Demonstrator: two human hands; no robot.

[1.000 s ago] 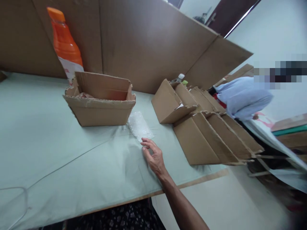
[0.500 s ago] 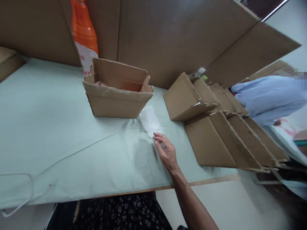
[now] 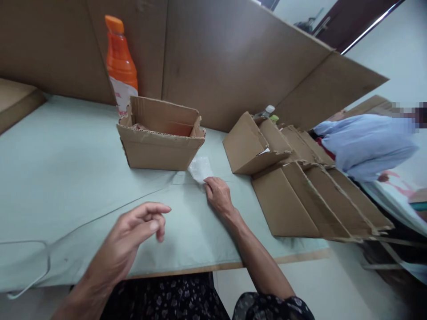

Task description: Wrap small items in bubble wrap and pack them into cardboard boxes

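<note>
A small piece of clear bubble wrap (image 3: pixel 200 168) lies on the pale green tabletop, just right of the front corner of an open cardboard box (image 3: pixel 156 153). My right hand (image 3: pixel 219 194) is closed on its near edge, with the fingertips partly hidden by the hand. Over the front of the table hovers my left hand (image 3: pixel 133 235), which holds nothing. Its index finger points right, the other fingers are loosely bent, and the thumb stays apart. Something pinkish inside the box is mostly hidden by the walls.
Several cardboard boxes (image 3: pixel 287 200) stand packed together at the right. Behind the open box is an orange bottle (image 3: pixel 122 62) against a cardboard partition (image 3: pixel 207 58). A bent wire (image 3: pixel 48 260) is at the front left. Another person in a blue shirt (image 3: pixel 363 142) is at the far right.
My left hand has come into view from below. My right hand has closed on the bubble wrap, which looks shorter and more bunched. The view has tilted up slightly.
</note>
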